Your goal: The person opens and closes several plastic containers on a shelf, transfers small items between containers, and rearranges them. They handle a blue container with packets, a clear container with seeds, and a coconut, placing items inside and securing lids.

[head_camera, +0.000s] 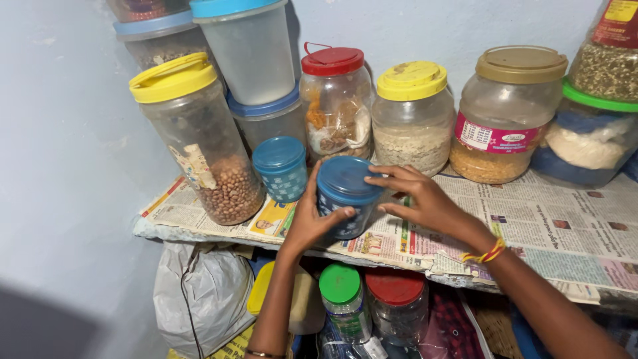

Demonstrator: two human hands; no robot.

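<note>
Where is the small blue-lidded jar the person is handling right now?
In the head view, the small blue-lidded jar sits tilted at centre on the newspaper-lined shelf, between the left hand and right hand, beside a matching blue jar.

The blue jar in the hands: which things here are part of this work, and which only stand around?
In use:
- blue jar
- left hand, holding its side
- right hand, fingers on its lid

Standing around:
- second blue jar
- yellow-lid jar
- red-lid jar
- brown-lid jar
- newspaper
</note>
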